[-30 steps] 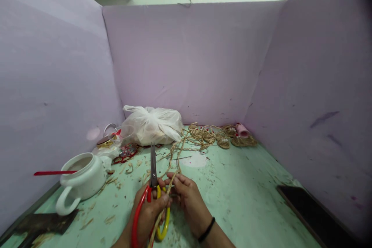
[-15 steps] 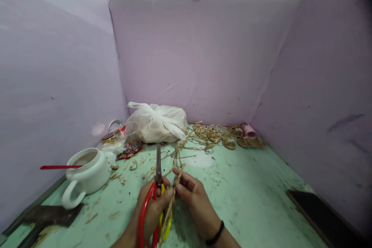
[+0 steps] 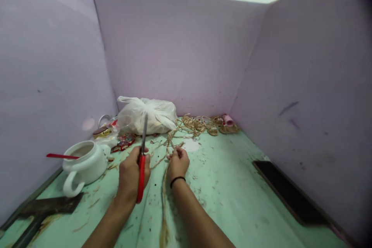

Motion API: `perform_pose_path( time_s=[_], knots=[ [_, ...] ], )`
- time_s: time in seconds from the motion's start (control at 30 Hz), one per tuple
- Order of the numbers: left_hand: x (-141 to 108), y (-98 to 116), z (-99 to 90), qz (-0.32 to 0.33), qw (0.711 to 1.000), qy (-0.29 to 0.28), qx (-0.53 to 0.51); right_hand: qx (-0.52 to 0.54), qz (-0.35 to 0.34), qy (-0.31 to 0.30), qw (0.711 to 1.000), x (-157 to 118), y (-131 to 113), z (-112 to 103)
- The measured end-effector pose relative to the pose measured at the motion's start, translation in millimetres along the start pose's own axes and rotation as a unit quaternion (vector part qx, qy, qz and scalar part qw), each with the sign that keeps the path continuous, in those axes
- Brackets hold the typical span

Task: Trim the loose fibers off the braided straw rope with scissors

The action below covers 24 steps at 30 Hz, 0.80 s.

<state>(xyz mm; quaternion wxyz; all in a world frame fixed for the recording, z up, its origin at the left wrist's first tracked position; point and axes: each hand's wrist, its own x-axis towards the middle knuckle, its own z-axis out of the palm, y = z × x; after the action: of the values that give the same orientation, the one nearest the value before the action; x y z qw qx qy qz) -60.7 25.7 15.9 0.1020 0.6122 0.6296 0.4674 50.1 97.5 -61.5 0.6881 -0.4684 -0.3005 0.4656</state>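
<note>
A person's 2 bare hands work over a pale green counter (image 3: 226, 186) dusted with straw scraps. The left hand (image 3: 131, 172) is wrapped around red-handled scissors (image 3: 141, 176), the blades pointing up and away from the person; they are seen nearly edge-on, so whether they are parted cannot be told. The right hand (image 3: 178, 162), with a black band at its wrist, is closed in a narrow pinch on straw cord, just right of the scissors.

The straw cord (image 3: 164, 205) lies along the middle of the counter: a long length runs from beside the right hand toward the person, and more leads back to a loose tangle (image 3: 195, 124) beside a knotted white plastic bag (image 3: 151, 116).

The cord looks very light and limp, dry and slightly rough, so it should grip well between fingertips rather than slip. Its thin fibres may fray or split if twisted hard. A fingertip pinch close to the part being worked seems the best hold, keeping that short span taut while the loose lengths trail. The scissors look rigid and heavier, best held by the handles, clear of the blades.
</note>
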Motion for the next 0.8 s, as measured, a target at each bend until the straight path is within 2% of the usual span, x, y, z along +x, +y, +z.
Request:
perform_pose_path(
  time_s=[0.1,0.23,0.37,0.47,0.63,0.8],
  knots=[
    [0.9,-11.8,-2.1,0.048,0.994,-0.026,0.092,0.008,0.022,-0.007,1.000,-1.7,-3.0,9.9],
    [1.6,-19.8,5.3,0.049,0.990,-0.052,0.123,0.024,0.031,0.007,0.999,-2.2,-4.5,11.5],
    [-1.2,-14.5,15.4,0.043,0.988,-0.108,0.100,0.050,0.050,0.019,0.997,-0.7,-7.5,10.9],
    [-4.6,-7.8,14.5,0.041,0.978,-0.146,0.143,0.079,0.076,-0.013,0.994,-5.7,-14.3,5.9],
    [-6.4,2.8,0.7,0.040,0.944,-0.209,0.252,0.111,0.150,-0.114,0.976,-23.3,-35.9,-27.3],
    [-14.1,12.9,2.1,0.064,0.935,-0.272,0.220,0.115,0.211,-0.146,0.960,-29.3,-59.3,-65.8]
  ],
)
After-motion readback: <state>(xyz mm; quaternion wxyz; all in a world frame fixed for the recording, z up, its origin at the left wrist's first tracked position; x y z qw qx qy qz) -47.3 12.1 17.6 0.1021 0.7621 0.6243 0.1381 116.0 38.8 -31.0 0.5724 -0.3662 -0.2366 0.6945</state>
